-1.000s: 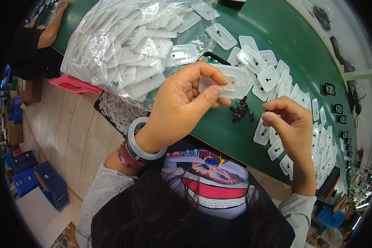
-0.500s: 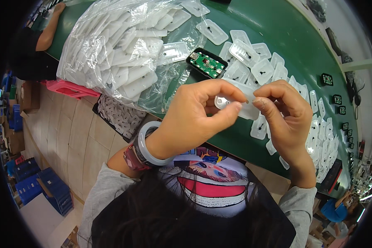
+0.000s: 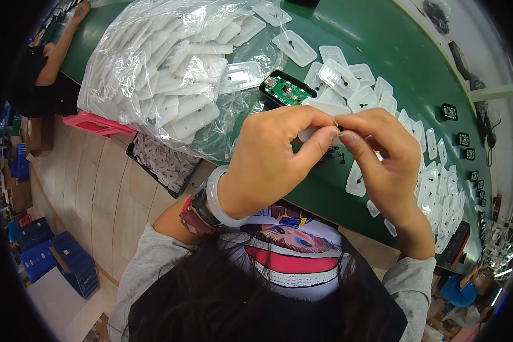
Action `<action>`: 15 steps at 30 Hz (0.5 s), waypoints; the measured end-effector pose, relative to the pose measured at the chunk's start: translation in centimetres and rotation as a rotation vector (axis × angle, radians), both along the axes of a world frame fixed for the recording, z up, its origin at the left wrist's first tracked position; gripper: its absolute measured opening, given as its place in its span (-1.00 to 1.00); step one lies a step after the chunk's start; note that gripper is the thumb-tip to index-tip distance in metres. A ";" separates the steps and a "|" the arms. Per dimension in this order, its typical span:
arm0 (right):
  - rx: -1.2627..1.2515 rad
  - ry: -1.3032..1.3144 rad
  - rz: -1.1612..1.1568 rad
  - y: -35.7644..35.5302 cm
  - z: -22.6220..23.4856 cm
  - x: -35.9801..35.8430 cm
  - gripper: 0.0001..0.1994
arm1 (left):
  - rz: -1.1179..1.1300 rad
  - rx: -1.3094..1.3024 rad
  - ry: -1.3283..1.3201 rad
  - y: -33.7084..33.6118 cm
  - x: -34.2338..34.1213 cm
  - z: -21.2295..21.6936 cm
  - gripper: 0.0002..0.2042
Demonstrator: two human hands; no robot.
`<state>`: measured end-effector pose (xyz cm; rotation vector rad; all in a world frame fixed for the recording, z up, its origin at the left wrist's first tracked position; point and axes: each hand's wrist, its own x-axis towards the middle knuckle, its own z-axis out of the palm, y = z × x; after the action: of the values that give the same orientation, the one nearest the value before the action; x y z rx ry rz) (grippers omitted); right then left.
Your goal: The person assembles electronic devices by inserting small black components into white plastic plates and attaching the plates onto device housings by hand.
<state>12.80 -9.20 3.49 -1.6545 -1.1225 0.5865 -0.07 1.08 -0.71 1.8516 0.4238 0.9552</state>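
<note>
My left hand (image 3: 276,157) and my right hand (image 3: 387,157) meet at the fingertips, thumbs and forefingers pinched together. A tiny black part (image 3: 340,128) shows between the tips; its exact shape is too small to make out. Just behind the fingers is a translucent white plastic cover (image 3: 329,108), mostly hidden, and whether other fingers hold it I cannot tell. Beyond the left hand lies a black case (image 3: 310,93) with a green circuit board (image 3: 288,91) in it. Several small black pieces (image 3: 335,154) lie on the table below the fingertips.
A clear bag (image 3: 154,74) full of white covers takes up the left of the green table (image 3: 382,34). Loose covers (image 3: 339,77) spread rightward, and small black-framed boards (image 3: 449,112) line the far right. Below sits a bin (image 3: 162,165) of white parts. Another person's arm (image 3: 57,54) is at upper left.
My fingertips have come together, the right hand shifting left and up. The white cover between them is now more hidden, and the small black pieces on the table have come into view.
</note>
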 end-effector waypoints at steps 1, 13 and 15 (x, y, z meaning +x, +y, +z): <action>0.068 -0.237 0.044 -0.3 -0.4 0.3 -0.92 | -0.029 -0.042 0.045 0.1 -0.2 0.3 -0.93; 0.242 -0.726 0.013 -1.9 -0.1 0.9 -0.81 | -0.220 -0.607 -0.079 -0.8 -0.8 0.8 -0.82; 0.232 -0.725 0.022 -1.8 -0.1 0.8 -0.81 | -0.236 -0.628 -0.047 -0.9 -1.0 1.1 -0.79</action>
<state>13.58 -10.96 3.40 -1.6869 -1.6488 -0.1638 -1.11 0.17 0.36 1.2699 0.4080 0.6093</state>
